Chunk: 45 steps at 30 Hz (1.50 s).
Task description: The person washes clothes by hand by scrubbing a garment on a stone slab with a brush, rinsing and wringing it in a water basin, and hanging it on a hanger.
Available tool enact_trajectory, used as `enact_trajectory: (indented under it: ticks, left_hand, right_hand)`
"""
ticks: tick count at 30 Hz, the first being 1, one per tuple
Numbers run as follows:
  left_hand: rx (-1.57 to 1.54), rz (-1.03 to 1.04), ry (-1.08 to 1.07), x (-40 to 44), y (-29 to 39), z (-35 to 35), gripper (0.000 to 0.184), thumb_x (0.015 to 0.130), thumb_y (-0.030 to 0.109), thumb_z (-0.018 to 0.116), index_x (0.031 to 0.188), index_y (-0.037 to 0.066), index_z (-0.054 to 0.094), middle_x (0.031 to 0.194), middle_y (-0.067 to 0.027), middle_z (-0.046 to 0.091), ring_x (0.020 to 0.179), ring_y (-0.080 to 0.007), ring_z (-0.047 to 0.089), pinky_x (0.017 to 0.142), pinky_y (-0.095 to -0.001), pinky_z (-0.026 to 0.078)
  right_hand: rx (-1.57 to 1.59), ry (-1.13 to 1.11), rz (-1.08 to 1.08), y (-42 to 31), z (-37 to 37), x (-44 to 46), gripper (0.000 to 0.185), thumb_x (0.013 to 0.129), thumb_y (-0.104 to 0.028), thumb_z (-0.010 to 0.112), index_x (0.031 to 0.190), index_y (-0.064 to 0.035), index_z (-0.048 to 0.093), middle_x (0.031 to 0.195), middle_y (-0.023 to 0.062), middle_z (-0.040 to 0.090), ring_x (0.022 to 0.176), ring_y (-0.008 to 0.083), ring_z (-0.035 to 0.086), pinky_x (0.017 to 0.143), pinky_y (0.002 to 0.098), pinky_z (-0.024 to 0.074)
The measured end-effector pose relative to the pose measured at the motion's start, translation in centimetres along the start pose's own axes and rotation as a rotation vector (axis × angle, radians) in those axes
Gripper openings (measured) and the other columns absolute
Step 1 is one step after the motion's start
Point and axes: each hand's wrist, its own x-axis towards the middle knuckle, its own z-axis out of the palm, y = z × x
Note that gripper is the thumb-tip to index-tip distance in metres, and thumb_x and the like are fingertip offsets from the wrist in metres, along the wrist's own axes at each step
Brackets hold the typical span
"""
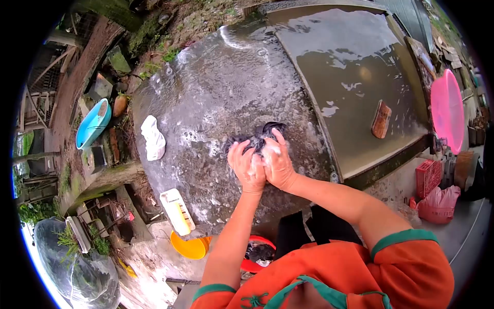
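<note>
Both my hands are pressed close together on a dark wet cloth lying bunched up on a stone slab. My left hand is closed on the cloth's left part, with suds on the fingers. Right beside it, my right hand has its fingers curled into the cloth's right part, also soapy. Most of the fabric under the palms is hidden. To the left on the slab lies a crumpled white cloth. A white tray with a yellow bar-like item sits at the slab's near left edge.
A tank of murky water adjoins the slab on the right, with a brick in it. A pink basin stands beyond. Below are a yellow bucket and a red basin holding dark cloth. At left is a blue basin.
</note>
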Motion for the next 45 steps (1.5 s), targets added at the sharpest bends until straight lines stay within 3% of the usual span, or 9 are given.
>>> enact_trajectory:
  ticks: [15, 22, 24, 28, 32, 34, 35, 37, 45]
  left_hand:
    - [0.392, -0.157, -0.493, 10.0, -7.6, 1.1, 0.027, 0.087, 0.022, 0.04, 0.076, 0.005, 0.059, 0.082, -0.0197, 0.062, 0.077, -0.0413, 0.056, 0.069, -0.0498, 0.042]
    - [-0.085, -0.118, -0.305, 17.3, 8.5, 9.6, 0.031, 0.091, 0.02, 0.039, 0.081, -0.004, 0.057, 0.083, -0.0231, 0.059, 0.082, -0.0393, 0.054, 0.073, -0.0454, 0.041]
    - [0.038, 0.468, -0.091, 20.0, 14.5, 13.9, 0.024, 0.09, 0.015, 0.043, 0.083, -0.004, 0.056, 0.089, -0.0188, 0.06, 0.083, -0.038, 0.054, 0.078, -0.0428, 0.043]
    - [-0.24, -0.089, 0.084, 21.2, 22.3, 17.1, 0.031, 0.094, 0.019, 0.038, 0.086, -0.005, 0.055, 0.089, -0.0225, 0.059, 0.08, -0.0373, 0.055, 0.074, -0.0396, 0.043]
    - [-0.291, -0.193, -0.036, 17.5, 18.3, 17.9, 0.027, 0.092, 0.017, 0.04, 0.089, -0.004, 0.056, 0.075, -0.02, 0.059, 0.072, -0.0365, 0.056, 0.071, -0.0407, 0.044]
    - [0.592, 0.296, -0.454, 15.8, 11.6, 19.7, 0.024, 0.086, 0.018, 0.046, 0.091, 0.0, 0.06, 0.07, -0.019, 0.06, 0.071, -0.0354, 0.058, 0.074, -0.0404, 0.046]
    - [0.563, -0.172, -0.647, 15.7, 14.0, 20.1, 0.027, 0.078, 0.021, 0.054, 0.099, 0.005, 0.06, 0.085, -0.0179, 0.061, 0.083, -0.0343, 0.058, 0.08, -0.0445, 0.045]
    - [0.711, 0.021, -0.451, 13.6, 17.4, 22.2, 0.058, 0.073, 0.029, 0.064, 0.125, 0.011, 0.044, 0.136, -0.0172, 0.032, 0.123, -0.0373, 0.032, 0.085, -0.0579, 0.038]
    - [0.495, -0.156, -0.93, 10.5, 16.6, 33.1, 0.084, 0.069, 0.028, 0.07, 0.139, 0.015, 0.027, 0.138, -0.0217, 0.033, 0.12, -0.0429, 0.037, 0.104, -0.0437, 0.029]
  right_hand:
    - [-0.143, -0.701, 0.32, 2.0, 0.5, 14.3, 0.027, 0.08, -0.02, 0.046, 0.085, -0.0007, 0.063, 0.089, 0.0195, 0.064, 0.084, 0.0356, 0.063, 0.071, 0.0454, 0.0489]
    - [0.18, 0.104, 0.603, 4.2, -15.9, 13.3, 0.033, 0.089, -0.034, 0.049, 0.086, -0.0017, 0.051, 0.079, 0.0251, 0.059, 0.078, 0.0394, 0.058, 0.069, 0.0438, 0.0438]
    - [0.226, 0.471, 0.517, 7.8, -22.6, 13.4, 0.026, 0.088, -0.026, 0.054, 0.085, -0.001, 0.048, 0.07, 0.0131, 0.054, 0.065, 0.0221, 0.051, 0.064, 0.0348, 0.0432]
    - [0.177, 0.75, 0.556, 14.6, -33.0, 11.0, 0.013, 0.084, -0.015, 0.051, 0.09, -0.0026, 0.049, 0.067, 0.0078, 0.054, 0.06, 0.0166, 0.051, 0.059, 0.0321, 0.0444]
    - [-0.058, 0.437, 0.773, 20.2, -36.2, 6.1, 0.033, 0.081, -0.019, 0.055, 0.111, -0.0072, 0.047, 0.104, 0.0205, 0.052, 0.096, 0.0305, 0.052, 0.084, 0.038, 0.0423]
    - [-0.244, 0.362, 0.803, 22.5, -36.5, 5.1, 0.049, 0.08, -0.023, 0.057, 0.125, -0.0116, 0.041, 0.123, 0.026, 0.039, 0.112, 0.0393, 0.042, 0.095, 0.0423, 0.0359]
    - [-0.29, 0.335, 0.837, 23.4, -36.3, 5.1, 0.058, 0.08, -0.025, 0.059, 0.131, -0.0144, 0.036, 0.131, 0.0279, 0.03, 0.118, 0.0437, 0.035, 0.099, 0.0448, 0.0315]
    - [-0.37, 0.234, 0.798, 26.2, -34.5, 4.6, 0.078, 0.078, -0.035, 0.06, 0.143, -0.0243, 0.018, 0.143, 0.0316, 0.007, 0.125, 0.0541, 0.021, 0.104, 0.0513, 0.0228]
    - [-0.337, -0.21, 0.878, 26.9, -28.9, 5.0, 0.082, 0.082, -0.04, 0.055, 0.145, -0.0233, 0.005, 0.145, 0.0278, 0.006, 0.127, 0.0473, 0.027, 0.102, 0.0502, 0.0293]
